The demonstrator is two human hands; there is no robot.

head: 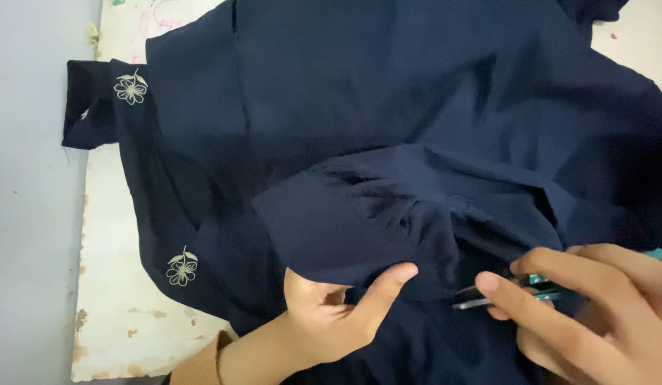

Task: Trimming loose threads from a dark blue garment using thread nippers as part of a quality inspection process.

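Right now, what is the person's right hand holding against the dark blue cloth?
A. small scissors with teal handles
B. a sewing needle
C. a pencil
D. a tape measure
A: the right hand grips small scissors, teal handles between the fingers and metal blades pointing left over the dark blue cloth.

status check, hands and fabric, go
Left hand pinching a fold of navy fabric. Right hand gripping teal-handled snips, blades pointing at the fold. Nothing between blades and cloth.
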